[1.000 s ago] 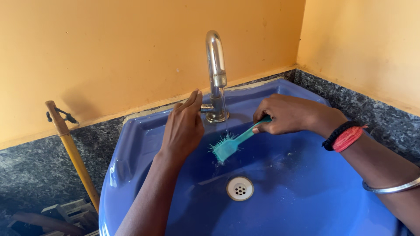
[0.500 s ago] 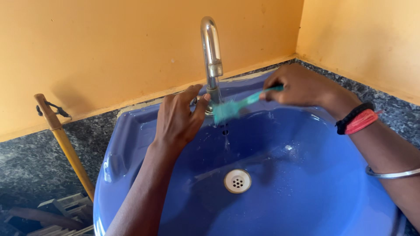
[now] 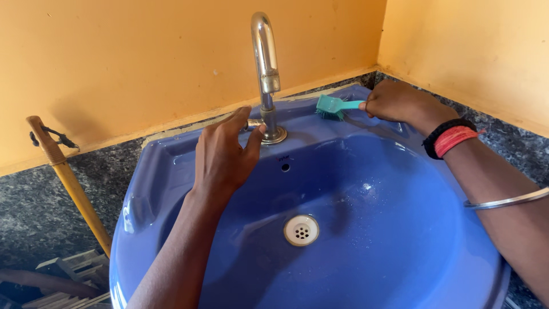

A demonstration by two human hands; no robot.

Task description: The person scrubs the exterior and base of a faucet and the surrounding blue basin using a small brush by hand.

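We see the right hand [image 3: 397,102] closed around the thin handle of a small teal plastic brush [image 3: 334,106], with the fingers curled tight so that only the front part of the handle comes out from the fist. The brush head points to the left of this hand and lies with its bristles down on the back ledge of the round blue ceramic washbasin [image 3: 400,229], just to the right of the tall curved chrome tap [image 3: 264,68] and near the corner of the wall. On the right wrist there are a black band and a red thread band [image 3: 452,137], and lower on the forearm a thin silver bangle [image 3: 506,200]. The left hand [image 3: 224,154] is half open: its fingers are stretched toward the small chrome tap handle [image 3: 251,123] at the base of the tap, and the thumb is just beside the round base; we cannot tell if it really grips the handle or only touches it. The brush is well apart from the left hand, on the other side of the tap. In the bottom of the basin lies a white round drain [image 3: 301,230]. Around the basin is a dark speckled stone counter [image 3: 34,200] below orange painted walls [image 3: 131,57], and at the left a yellow wooden stick [image 3: 68,183] leans
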